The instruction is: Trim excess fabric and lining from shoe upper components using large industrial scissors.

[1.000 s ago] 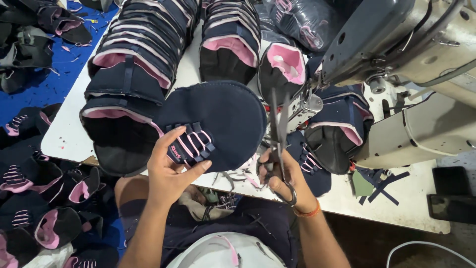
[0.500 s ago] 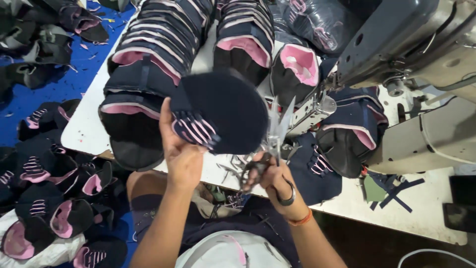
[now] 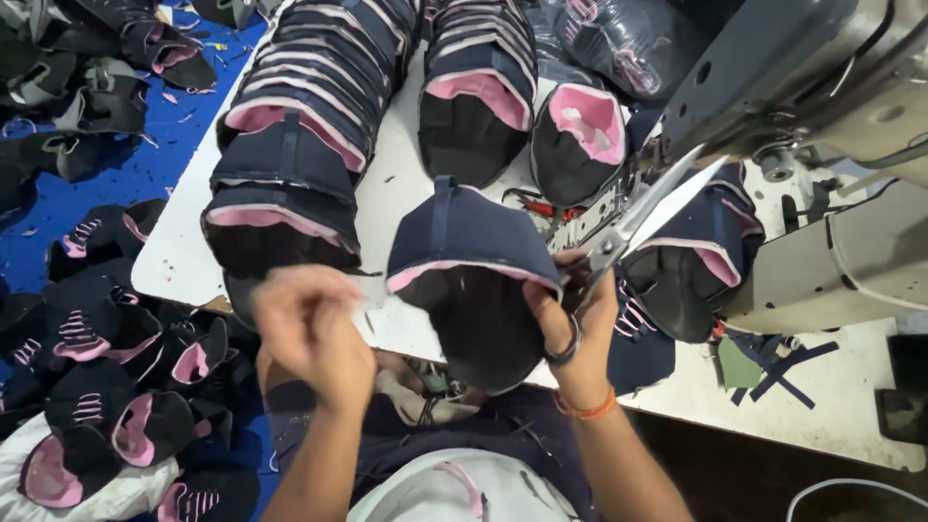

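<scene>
Hands at a white worktable (image 3: 184, 261), seen from above by a head-worn camera. Right hand (image 3: 570, 329) gripping the edge of a navy cap piece (image 3: 469, 261) with pink lining, held just above the table's near edge, dark hollow underside turned toward the viewer. Same hand also carrying a pair of scissors (image 3: 643, 217), fingers curled through the handle loops, blades pointing up and right, slightly parted, toward the sewing machine (image 3: 802, 87). Orange band around that wrist. Left hand (image 3: 309, 324) blurred, hovering just left of the cap, apart from it; fingers loosely bent, holding nothing visible, though the blur makes this hard to confirm.

Behind the held piece, on the tabletop, three rows of stacked caps (image 3: 309, 106) in navy with pink edges, nested one into the next and running away from the viewer. Grey sewing machine filling the upper right, its arm angled across the table. More navy and pink cap parts (image 3: 696, 271) lying under the machine arm, just right of the scissors. Fabric scraps (image 3: 773, 362) in dark blue and green on the table further right. Left of the table, blue floor (image 3: 126, 184) strewn with thread bits, plus a loose heap of finished pieces (image 3: 106, 387) showing pink striped embroidery.
</scene>
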